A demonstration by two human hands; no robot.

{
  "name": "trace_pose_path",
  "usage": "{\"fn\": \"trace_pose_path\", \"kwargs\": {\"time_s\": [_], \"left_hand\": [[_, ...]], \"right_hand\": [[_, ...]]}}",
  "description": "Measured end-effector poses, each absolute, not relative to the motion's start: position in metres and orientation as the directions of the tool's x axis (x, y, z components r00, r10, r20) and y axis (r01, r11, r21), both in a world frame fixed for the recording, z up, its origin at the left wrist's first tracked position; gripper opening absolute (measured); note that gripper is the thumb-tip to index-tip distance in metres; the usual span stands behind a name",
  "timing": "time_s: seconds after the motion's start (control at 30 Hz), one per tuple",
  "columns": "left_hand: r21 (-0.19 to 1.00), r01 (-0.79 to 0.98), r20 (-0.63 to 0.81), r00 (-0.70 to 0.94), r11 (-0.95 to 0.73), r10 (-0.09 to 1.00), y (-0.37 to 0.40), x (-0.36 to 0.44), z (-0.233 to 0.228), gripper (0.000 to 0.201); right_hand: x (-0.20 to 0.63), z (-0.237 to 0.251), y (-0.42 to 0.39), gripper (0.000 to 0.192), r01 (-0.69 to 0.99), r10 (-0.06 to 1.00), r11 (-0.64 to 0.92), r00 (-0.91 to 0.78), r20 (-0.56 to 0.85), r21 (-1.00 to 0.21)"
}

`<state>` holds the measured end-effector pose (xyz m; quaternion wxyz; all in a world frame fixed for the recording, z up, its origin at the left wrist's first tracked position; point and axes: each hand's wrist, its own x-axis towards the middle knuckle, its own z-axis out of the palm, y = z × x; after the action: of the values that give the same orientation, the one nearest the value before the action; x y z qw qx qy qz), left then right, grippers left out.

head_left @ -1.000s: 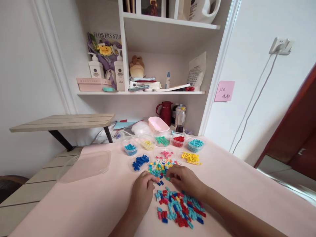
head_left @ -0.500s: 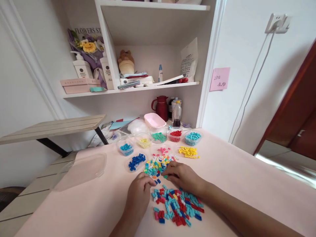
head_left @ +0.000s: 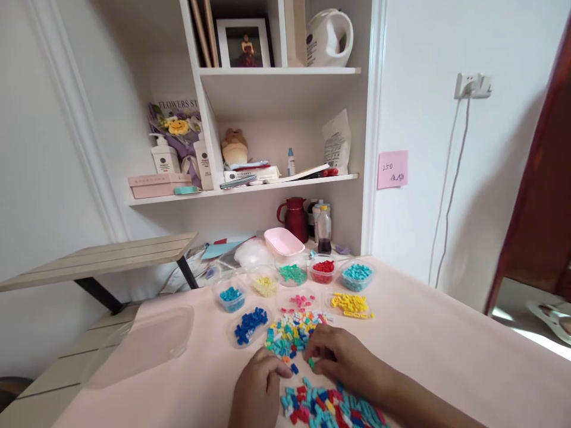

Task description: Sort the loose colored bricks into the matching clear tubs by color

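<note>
My left hand [head_left: 259, 386] rests on the table left of the loose bricks. Its fingers are curled under, and whatever they hold is hidden. The thumb points right, close to a dark blue brick [head_left: 294, 368]. Opposite it, my right hand [head_left: 341, 356] has its thumb and fingertips around a small green building brick [head_left: 311, 362]. Beyond the hands spreads a mixed pile of small bricks [head_left: 285, 339], white, yellow, teal and other colours. Nearer to me lies a second pile [head_left: 330, 407], mostly teal, red and blue, partly cut off by the frame's lower edge.
Clear tubs hold sorted bricks: dark blue [head_left: 250, 326], blue [head_left: 231, 296], pale yellow [head_left: 264, 286], green [head_left: 293, 274], red [head_left: 323, 271], teal [head_left: 357, 273], pink [head_left: 298, 302], yellow [head_left: 349, 304]. A transparent lid [head_left: 156, 333] lies left; a pink basin [head_left: 284, 242] stands behind.
The view has tilted upward, so the table sits lower in the picture and an upper shelf shows. Both hands keep nearly the same places beside the piles.
</note>
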<state>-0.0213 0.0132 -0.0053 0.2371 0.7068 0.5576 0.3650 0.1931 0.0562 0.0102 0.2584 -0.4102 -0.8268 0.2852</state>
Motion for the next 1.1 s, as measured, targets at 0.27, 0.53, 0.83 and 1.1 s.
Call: {"fn": "trace_pose_path", "kwargs": {"time_s": [0.27, 0.53, 0.83, 1.1], "left_hand": [[0.758, 0.591, 0.261, 0.112, -0.276, 0.959, 0.019, -0.023, -0.012, 0.033], [0.770, 0.594, 0.230, 0.082, -0.233, 0.970, 0.015, -0.020, -0.005, 0.034], [0.825, 0.517, 0.244, 0.034, -0.226, 0.969, 0.020, -0.021, -0.017, 0.033], [0.884, 0.441, 0.185, -0.031, -0.152, 0.982, 0.013, -0.020, -0.004, 0.030]], "right_hand": [[0.194, 0.009, 0.055, 0.016, 0.293, 0.859, 0.300, -0.496, 0.124, -0.908], [0.219, 0.041, 0.096, 0.018, 0.305, 0.924, 0.233, -0.365, 0.112, -0.924], [0.182, 0.117, 0.208, 0.026, 0.638, 0.879, 0.424, -0.118, 0.462, -0.643], [0.175, 0.086, 0.171, 0.030, 0.603, 0.906, 0.419, -0.235, 0.352, -0.679]]}}
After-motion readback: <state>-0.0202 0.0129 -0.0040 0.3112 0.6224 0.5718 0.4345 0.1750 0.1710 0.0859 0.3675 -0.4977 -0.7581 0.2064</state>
